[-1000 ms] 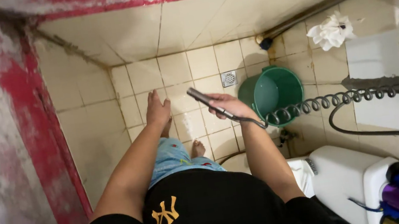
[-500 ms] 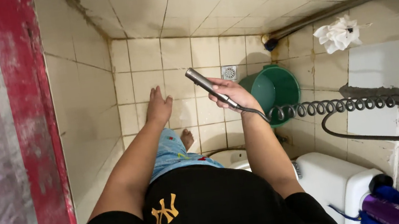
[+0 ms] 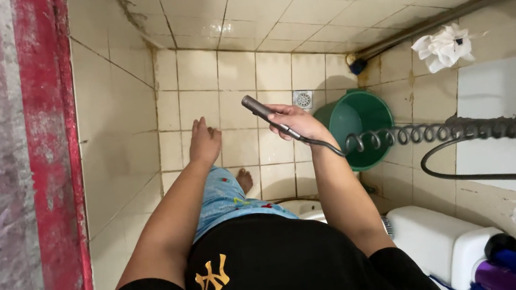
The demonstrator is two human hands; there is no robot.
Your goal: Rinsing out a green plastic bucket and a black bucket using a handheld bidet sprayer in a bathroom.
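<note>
Spray wand [image 3: 271, 117], dark grey, slim, held in our right hand [image 3: 296, 125] over the tiled floor [image 3: 210, 77]. Its long axis runs diagonally in the view: the free tip points up and to the left, toward the far wall; the lower end leaves the palm toward the lower right. From that end a coiled grey hose [image 3: 406, 135] stretches rightward, nearly level, passing in front of the green bucket [image 3: 360, 124]. Right hand: fingers curled round the wand's middle, thumb on top, a firm wrap.

Left hand [image 3: 204, 141]: flat and bare of any load, fingers pressed together and extended toward the far wall, hovering above the floor, well apart from the wand tip.

Edges and room, as we log them:
- Left: tiled wall [image 3: 111, 119] and a red-painted door frame [image 3: 56, 161], near our left arm.
- Far side: floor drain [image 3: 303, 99] just beyond the wand hand; a pipe [image 3: 443, 18] runs along the upper right.
- Right: bucket just beside the right wrist; white crumpled rag [image 3: 441, 48] above it; white toilet tank [image 3: 436, 241] below; black cable [image 3: 480, 173] looping beneath the hose.
- Below: our bare foot [image 3: 245, 179] on the tiles between the two forearms.

Open floor lies ahead of the wand tip and between the two hands.
</note>
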